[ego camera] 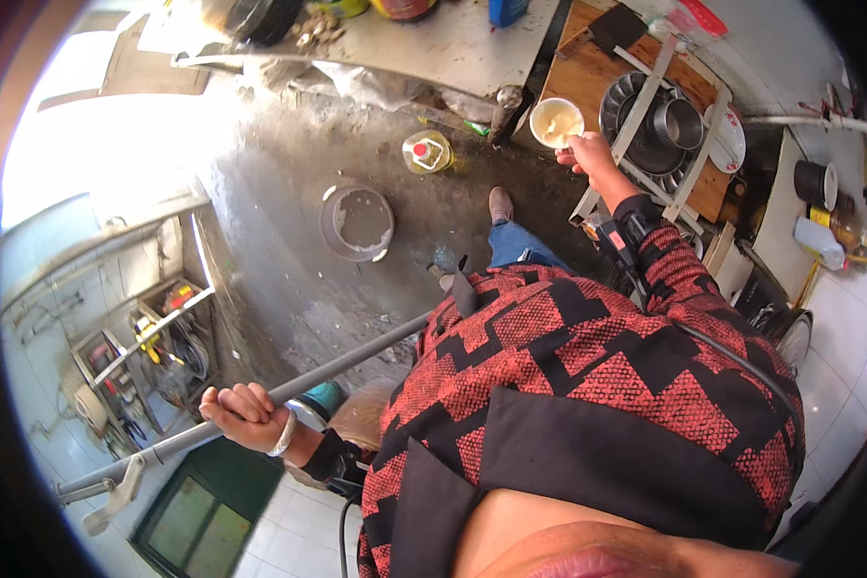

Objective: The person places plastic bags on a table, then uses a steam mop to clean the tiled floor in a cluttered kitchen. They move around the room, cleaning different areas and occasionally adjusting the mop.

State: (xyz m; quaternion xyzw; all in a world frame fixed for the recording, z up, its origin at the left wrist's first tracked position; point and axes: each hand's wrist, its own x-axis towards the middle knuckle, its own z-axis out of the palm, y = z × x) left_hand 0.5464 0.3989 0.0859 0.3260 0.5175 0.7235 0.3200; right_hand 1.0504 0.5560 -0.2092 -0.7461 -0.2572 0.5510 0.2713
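Observation:
My right hand [585,155] reaches out at the upper right and holds the rim of a round white tub [536,127] with pale, creamy contents. The tub is beside the edge of a brown wooden board [565,72]. At the lower left, my left hand [242,413], with a bracelet at the wrist, has its fingers curled around a grey metal pole [347,357]. This pole runs from beside my body to a hinged bracket at the far left. Dark straps and small devices sit on both forearms.
On the floor stand a grey basin [325,230] with liquid and a red-capped oil bottle [426,154]. A metal frame [646,101] lies across a round pan [610,108] and metal pot [679,123]. A worktop [448,50] crosses the top; a tool rack [148,339] is left.

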